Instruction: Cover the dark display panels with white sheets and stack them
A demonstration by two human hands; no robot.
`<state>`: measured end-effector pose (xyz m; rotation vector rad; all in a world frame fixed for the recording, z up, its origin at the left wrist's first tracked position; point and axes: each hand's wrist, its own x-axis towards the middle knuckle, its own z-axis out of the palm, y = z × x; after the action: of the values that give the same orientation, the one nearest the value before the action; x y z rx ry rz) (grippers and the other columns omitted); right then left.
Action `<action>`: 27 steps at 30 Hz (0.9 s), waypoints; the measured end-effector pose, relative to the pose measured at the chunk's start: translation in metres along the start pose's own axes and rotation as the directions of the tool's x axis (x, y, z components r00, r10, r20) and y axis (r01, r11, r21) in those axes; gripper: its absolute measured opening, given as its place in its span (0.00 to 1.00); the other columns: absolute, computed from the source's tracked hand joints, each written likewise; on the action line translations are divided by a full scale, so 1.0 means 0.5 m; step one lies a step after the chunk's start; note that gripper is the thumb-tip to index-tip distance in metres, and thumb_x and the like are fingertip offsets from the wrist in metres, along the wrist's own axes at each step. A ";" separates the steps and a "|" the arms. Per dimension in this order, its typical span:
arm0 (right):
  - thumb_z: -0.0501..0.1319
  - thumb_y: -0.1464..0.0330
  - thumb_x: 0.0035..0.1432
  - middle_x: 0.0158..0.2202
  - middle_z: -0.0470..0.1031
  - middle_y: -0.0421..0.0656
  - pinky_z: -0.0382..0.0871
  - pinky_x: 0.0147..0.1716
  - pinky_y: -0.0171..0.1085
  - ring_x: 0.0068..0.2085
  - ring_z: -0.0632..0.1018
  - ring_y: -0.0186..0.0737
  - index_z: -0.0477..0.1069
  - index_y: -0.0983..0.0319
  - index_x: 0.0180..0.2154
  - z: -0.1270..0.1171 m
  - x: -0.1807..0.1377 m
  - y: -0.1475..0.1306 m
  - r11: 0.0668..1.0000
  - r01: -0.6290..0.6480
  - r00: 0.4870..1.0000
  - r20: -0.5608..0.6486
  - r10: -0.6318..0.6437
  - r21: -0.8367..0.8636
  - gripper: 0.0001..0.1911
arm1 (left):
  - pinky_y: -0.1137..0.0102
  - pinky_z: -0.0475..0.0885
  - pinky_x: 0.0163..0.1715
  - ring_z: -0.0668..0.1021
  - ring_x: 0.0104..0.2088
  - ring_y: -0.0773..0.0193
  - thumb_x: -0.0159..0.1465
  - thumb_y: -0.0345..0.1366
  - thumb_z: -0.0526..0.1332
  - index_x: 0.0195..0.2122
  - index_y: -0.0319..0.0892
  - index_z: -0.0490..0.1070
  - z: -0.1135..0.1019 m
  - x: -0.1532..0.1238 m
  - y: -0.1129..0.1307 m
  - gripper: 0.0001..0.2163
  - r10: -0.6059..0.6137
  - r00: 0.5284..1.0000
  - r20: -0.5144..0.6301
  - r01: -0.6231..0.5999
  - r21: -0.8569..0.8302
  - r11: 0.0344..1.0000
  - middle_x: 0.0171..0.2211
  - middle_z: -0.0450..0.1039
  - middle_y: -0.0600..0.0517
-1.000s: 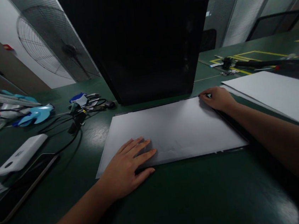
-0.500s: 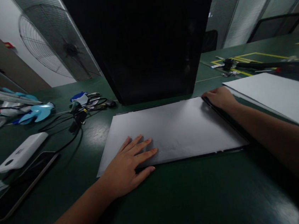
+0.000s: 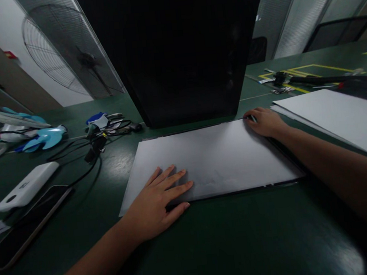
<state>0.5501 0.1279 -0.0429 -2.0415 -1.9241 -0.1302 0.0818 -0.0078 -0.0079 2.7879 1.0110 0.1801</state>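
Observation:
A thin rectangular panel with a white sheet-like face (image 3: pixel 211 152) and a narrow dark edging lies flat on the green table. My left hand (image 3: pixel 155 201) rests on its near left part, fingers spread flat and thumb over the front edge. At the far right corner is my right hand (image 3: pixel 265 122), its fingers curled and touching the white face. Something small and dark shows between thumb and fingers there, too hidden to name. Part of the right-hand dark edging is covered by my right hand and forearm.
A large black screen-like panel (image 3: pixel 181 54) stands upright just behind. White sheets (image 3: pixel 342 121) lie to the right. At left are a white power bank (image 3: pixel 28 186), a phone (image 3: pixel 29 228), tangled cables (image 3: pixel 96 140) and blue fan blades (image 3: pixel 44 138).
My right hand has shifted slightly left from the right-hand dark edging onto the white face's corner, its fingers more curled. My left hand has stayed in place.

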 end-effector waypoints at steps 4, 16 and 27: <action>0.53 0.60 0.66 0.53 0.74 0.52 0.65 0.58 0.50 0.55 0.74 0.52 0.77 0.58 0.50 -0.008 0.003 -0.007 1.000 0.011 1.000 -0.009 -0.011 -0.028 0.19 | 0.35 0.54 0.69 0.60 0.74 0.44 0.73 0.48 0.60 0.69 0.60 0.64 -0.003 0.000 0.002 0.24 0.010 1.000 0.009 -0.010 0.022 1.000 0.73 0.60 0.52; 0.50 0.53 0.70 0.41 0.79 0.57 0.69 0.49 0.48 0.48 0.77 0.54 0.80 0.62 0.38 -0.047 -0.031 -0.045 0.983 -0.166 0.983 -0.088 0.160 -0.072 0.26 | 0.37 0.60 0.68 0.64 0.72 0.44 0.72 0.50 0.62 0.68 0.60 0.66 0.000 0.001 0.007 0.24 0.040 0.999 -0.014 -0.038 0.100 0.994 0.71 0.63 0.52; 0.48 0.51 0.69 0.41 0.77 0.63 0.68 0.49 0.56 0.50 0.77 0.65 0.82 0.66 0.40 -0.058 -0.033 -0.057 0.954 -0.293 0.951 -0.120 0.284 -0.064 0.31 | 0.37 0.61 0.68 0.64 0.72 0.46 0.73 0.52 0.59 0.67 0.58 0.67 -0.001 0.000 0.005 0.23 0.061 0.998 -0.005 -0.060 0.083 0.995 0.70 0.65 0.52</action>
<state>0.5252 0.1043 -0.0152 -2.2917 -1.5584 -0.2477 0.0834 -0.0098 -0.0071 2.8965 0.9575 0.1607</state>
